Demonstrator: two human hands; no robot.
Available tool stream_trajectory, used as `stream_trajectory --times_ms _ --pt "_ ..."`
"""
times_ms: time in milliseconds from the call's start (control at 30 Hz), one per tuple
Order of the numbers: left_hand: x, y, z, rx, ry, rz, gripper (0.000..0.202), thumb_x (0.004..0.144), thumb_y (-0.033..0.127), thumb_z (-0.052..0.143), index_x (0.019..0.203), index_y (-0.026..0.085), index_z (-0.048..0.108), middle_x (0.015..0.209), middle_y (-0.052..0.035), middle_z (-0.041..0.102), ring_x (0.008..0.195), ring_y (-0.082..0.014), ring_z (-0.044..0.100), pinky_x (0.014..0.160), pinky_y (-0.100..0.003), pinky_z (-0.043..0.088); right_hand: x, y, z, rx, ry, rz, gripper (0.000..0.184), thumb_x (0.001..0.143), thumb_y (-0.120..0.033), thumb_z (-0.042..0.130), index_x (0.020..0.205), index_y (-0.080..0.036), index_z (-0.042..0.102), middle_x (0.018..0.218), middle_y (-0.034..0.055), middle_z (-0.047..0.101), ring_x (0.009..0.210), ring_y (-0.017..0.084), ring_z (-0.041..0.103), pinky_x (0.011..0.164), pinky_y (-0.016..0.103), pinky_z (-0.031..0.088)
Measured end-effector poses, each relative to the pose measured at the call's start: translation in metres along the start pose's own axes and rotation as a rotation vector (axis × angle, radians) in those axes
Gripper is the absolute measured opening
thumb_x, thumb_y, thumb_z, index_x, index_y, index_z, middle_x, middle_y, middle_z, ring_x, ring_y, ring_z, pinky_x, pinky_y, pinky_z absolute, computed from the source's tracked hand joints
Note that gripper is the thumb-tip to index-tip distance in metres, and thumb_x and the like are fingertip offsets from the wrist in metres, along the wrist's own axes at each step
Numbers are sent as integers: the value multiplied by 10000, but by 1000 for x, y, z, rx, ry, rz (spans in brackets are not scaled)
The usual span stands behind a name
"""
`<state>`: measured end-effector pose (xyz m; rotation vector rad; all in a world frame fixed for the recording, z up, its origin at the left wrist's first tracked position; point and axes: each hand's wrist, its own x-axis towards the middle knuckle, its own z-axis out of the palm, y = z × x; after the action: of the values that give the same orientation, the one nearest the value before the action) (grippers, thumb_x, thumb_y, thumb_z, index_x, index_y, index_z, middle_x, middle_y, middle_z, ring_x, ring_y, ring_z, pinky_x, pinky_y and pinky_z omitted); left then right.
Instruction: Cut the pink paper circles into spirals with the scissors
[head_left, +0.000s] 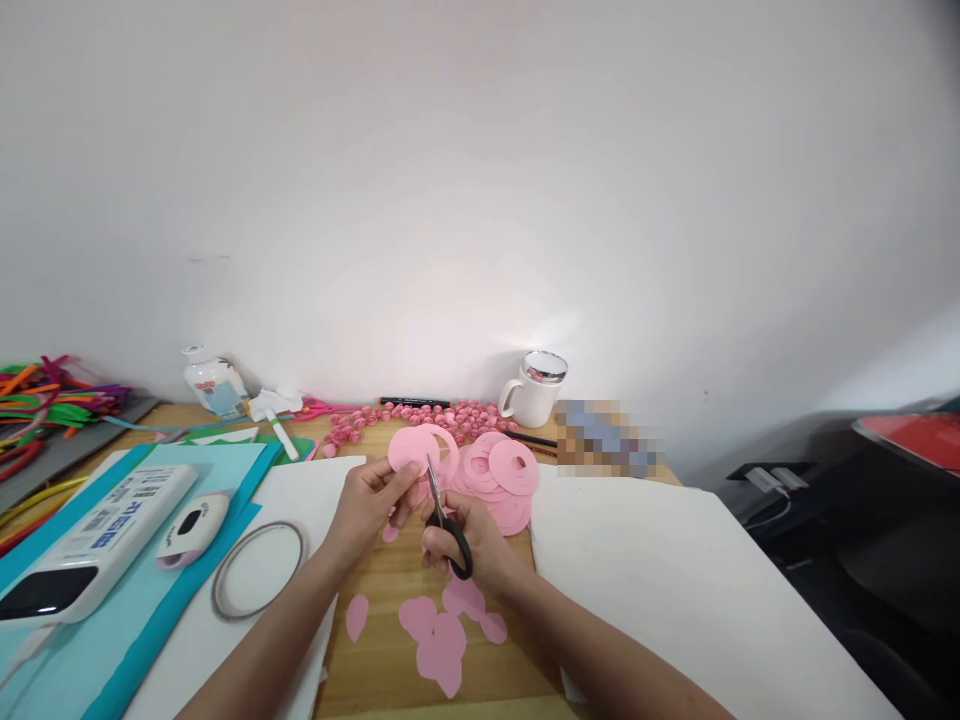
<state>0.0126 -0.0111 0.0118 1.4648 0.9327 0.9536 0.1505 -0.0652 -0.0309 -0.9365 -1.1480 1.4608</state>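
Pale wall (450, 200) behind everything. Wood table (390, 580) below, w/ white paper each side: R sheet (675, 590) spreads toward the near R, L sheet (300, 490) partly under blue paper (232, 475). Far L: heap of bright strips (60, 405), mixed cols. White device (112, 540), dark screen at near end, lies on the blue paper. Pile of pink rings (510, 515) on table, just beyond R hand (469, 535), which is closed round black-handled scissors (454, 540). L hand (375, 500) pinches a pink disc (409, 447) at its lower edge, thumb on top; disc is held up approx. mid-table, in front of the ring pile's L side. Blades point up & away, tips at disc's R side; can't tell if they're into the paper. Tape roll (217, 590) flat on L sheet, L of the L forearm. Mug (536, 400) upright nr. wall; bottle (216, 385) tilted, far L of it. Pink petals (442, 645), some overlapping, on bare wood betw. forearms. Black pen (414, 403) by wall. Smallest: pink paper curls (457, 420), lots, scattered beyond the disc.
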Motion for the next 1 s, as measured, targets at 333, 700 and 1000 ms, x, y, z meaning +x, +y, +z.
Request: stream_trajectory --times_ms 333,700,1000 --pt "-1 -7 7 34 25 -29 373 736 404 635 480 154 533 359 46 481 292 -61 388 315 -182 252 1 -6 3 81 31 -56 361 571 -259 784 737 -193 471 590 -75 475 487 69 393 430 186 289" --pt "-2 -1 8 26 14 -13 359 734 384 637 480 152 532 395 45 491 316 -58 398 335 -184 266 1 -4 4 84 59 -42 298 599 -255 744 748 -185 495 570 -81 478 462 56 365 418 180 295" --pt "-2 -1 4 93 9 14 411 768 424 597 467 159 511 383 42 480 317 -65 410 366 -198 295 1 0 0 66 30 -36 175 649 -225 661 752 -175 528 507 -54 563 414 71 435 419 193 342"
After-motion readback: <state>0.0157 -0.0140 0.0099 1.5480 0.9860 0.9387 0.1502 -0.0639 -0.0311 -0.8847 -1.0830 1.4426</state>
